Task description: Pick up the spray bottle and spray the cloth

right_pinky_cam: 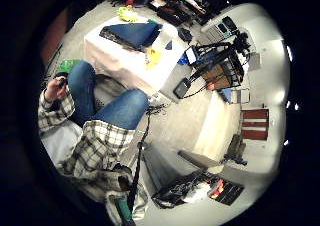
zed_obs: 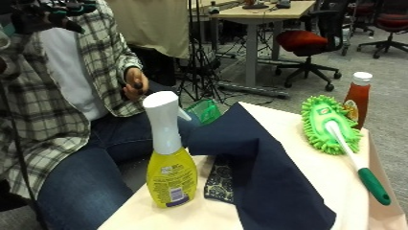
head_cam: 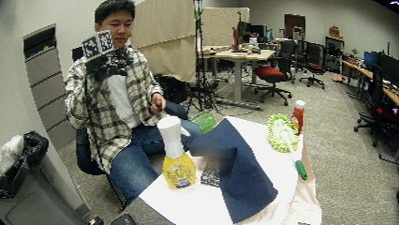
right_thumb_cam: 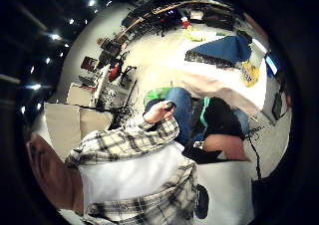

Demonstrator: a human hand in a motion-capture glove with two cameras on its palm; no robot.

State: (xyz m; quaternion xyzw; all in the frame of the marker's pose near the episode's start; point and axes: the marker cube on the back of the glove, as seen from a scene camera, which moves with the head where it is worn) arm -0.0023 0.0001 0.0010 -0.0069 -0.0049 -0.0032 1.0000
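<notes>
A yellow spray bottle [zed_obs: 169,163] with a white head stands upright near the table's front corner, on the cream tablecloth [zed_obs: 300,158]. A navy cloth [zed_obs: 267,177] lies draped across the table right beside it. My gloved right hand [zed_obs: 44,12] is raised at chest height, well away from the table, with relaxed fingers and nothing in it. Its palm views look back at the seated person and down on the table, where the navy cloth [right_pinky_cam: 132,33] and the yellow bottle [right_pinky_cam: 152,56] show small. The person's bare left hand [zed_obs: 136,84] holds a small black object above the lap.
A green duster [zed_obs: 328,124] with a white and green handle lies on the table's far side, beside a red sauce bottle [zed_obs: 358,98]. A green bag [zed_obs: 205,112] sits on the floor by the person's knees. Desks and office chairs stand behind.
</notes>
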